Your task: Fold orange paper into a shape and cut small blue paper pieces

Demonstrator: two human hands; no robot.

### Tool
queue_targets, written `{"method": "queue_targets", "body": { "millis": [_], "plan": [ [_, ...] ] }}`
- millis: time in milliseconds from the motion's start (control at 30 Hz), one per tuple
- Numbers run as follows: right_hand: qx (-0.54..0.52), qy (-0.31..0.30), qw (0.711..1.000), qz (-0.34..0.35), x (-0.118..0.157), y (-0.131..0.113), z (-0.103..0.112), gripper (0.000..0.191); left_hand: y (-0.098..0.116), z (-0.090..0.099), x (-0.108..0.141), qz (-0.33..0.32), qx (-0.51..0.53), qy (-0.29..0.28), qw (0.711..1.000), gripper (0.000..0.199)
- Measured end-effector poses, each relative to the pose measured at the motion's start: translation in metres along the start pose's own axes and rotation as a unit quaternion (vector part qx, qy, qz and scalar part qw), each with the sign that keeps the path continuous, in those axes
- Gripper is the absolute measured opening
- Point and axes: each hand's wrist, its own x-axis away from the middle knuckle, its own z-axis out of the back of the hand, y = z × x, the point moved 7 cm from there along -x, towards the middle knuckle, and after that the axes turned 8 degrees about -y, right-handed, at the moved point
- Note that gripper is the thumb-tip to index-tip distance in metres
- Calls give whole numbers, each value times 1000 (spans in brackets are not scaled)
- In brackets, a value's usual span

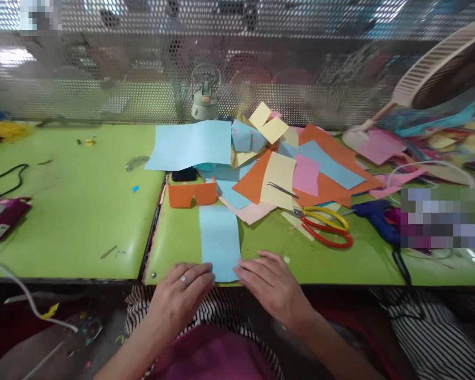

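Note:
A light blue paper strip (220, 237) lies lengthwise in front of me, its near end at the table's front edge. My left hand (184, 293), with a ring on one finger, holds the strip's near left corner. At the near right corner, my right hand (275, 287) grips the paper with its fingertips. Both thumbs are mostly hidden. Just beyond the strip stands a folded orange paper piece (182, 196) with a notch in its lower edge. Scissors (326, 227) with one yellow and one red handle rest to the right, near dark tweezers (283, 190) on cream paper.
A larger blue sheet (193, 145) partly covers a dark object (184, 174). Mixed coloured papers (309, 169) pile up at centre right. A blue glue gun (380, 219) lies farther right. A bottle (205, 103) and a perforated metal screen (142, 79) stand behind.

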Motion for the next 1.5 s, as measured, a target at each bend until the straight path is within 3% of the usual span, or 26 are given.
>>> {"method": "queue_targets", "body": {
  "millis": [133,333,500,633,800,933,1233,1367,1500],
  "plan": [
    [-11,12,1000,-9,3,-6,5,9,9,5,8,13,17,1,1000,14],
    [19,-14,999,36,15,-26,6,25,22,2,18,6,46,-10,999,12],
    [28,13,999,11,7,-19,10,8,11,1,15,27,30,9,999,8],
    [25,28,999,-37,-9,-6,8,6,-8,9,9,70,3,37,997,5],
    [-43,-32,993,-102,-22,14,-6,12,-18,6,3,84,48,-7,995,5],
    [-117,-78,981,-136,-24,22,-13,17,-22,3,2,119,37,-10,992,7],
    [-111,-81,976,-170,-25,22,-21,16,-33,-8,-3,208,-1,-35,977,16],
    [-95,-63,981,-155,-24,19,-19,20,-34,-5,-5,206,6,-38,978,16],
    [-90,-42,985,-141,-22,18,-14,18,-30,-1,-9,133,47,-56,988,14]
  ]
}}
